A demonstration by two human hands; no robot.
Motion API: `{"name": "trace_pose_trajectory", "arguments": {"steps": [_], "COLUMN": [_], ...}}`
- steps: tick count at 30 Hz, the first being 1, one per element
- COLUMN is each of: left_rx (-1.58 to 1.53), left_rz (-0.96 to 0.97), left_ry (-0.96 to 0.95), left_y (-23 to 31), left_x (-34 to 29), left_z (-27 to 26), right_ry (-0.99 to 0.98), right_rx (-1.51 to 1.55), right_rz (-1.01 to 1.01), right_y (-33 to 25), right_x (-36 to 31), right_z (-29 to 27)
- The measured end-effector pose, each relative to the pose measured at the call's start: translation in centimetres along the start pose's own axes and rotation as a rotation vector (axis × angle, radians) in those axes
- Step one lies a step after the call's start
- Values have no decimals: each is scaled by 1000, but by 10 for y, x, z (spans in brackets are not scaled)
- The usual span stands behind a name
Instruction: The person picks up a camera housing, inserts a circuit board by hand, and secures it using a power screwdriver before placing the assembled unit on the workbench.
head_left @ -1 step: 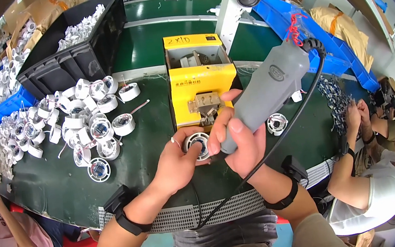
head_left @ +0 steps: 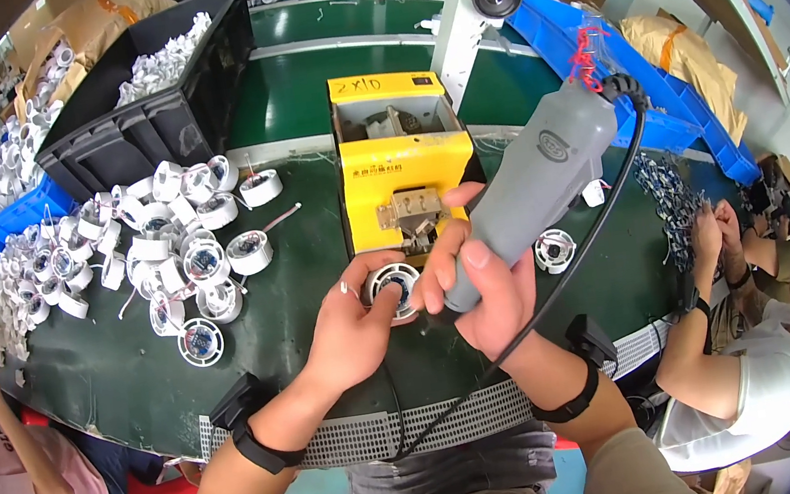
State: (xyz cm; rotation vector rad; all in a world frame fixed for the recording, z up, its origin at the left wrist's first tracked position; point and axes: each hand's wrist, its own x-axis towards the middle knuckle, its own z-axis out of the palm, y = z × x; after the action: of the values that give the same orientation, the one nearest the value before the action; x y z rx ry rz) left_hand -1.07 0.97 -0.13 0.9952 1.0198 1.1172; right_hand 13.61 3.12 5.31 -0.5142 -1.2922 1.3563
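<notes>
In front of the yellow machine (head_left: 407, 169), my left hand (head_left: 347, 333) grips a round white housing (head_left: 401, 275) with a dark circuit board inside. My left thumb presses into its open face. My right hand (head_left: 483, 295) is closed around the lower end of a grey corded electric screwdriver (head_left: 534, 192), which leans up to the right. The tool's tip is hidden by my right fingers, close beside the housing. Whether it touches the housing I cannot tell. A black cable (head_left: 603, 218) curves from the tool's top down across my right wrist.
Many white housings (head_left: 205, 259) are heaped on the green table (head_left: 290, 221) at left, before a black crate (head_left: 132, 132). Another housing (head_left: 554, 251) lies right of the tool. Blue bins (head_left: 690, 119) stand at far right. Co-workers sit on both sides.
</notes>
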Motion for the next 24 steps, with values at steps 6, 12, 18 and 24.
{"name": "trace_pose_trajectory", "arguments": {"steps": [6, 12, 18, 24], "left_rx": [431, 604, 642, 665], "left_rz": [603, 945, 982, 954], "left_ry": [157, 330, 359, 355], "left_y": [22, 25, 30, 30], "left_x": [-17, -18, -15, -14], "left_z": [5, -5, -1, -2], "right_ry": [-76, -88, -123, -144], "right_rx": [79, 253, 124, 90], "right_rz": [111, 103, 68, 66], "right_y": [-17, -13, -14, -14], "right_x": [-8, -8, -8, -8], "right_z": [1, 6, 5, 5]}}
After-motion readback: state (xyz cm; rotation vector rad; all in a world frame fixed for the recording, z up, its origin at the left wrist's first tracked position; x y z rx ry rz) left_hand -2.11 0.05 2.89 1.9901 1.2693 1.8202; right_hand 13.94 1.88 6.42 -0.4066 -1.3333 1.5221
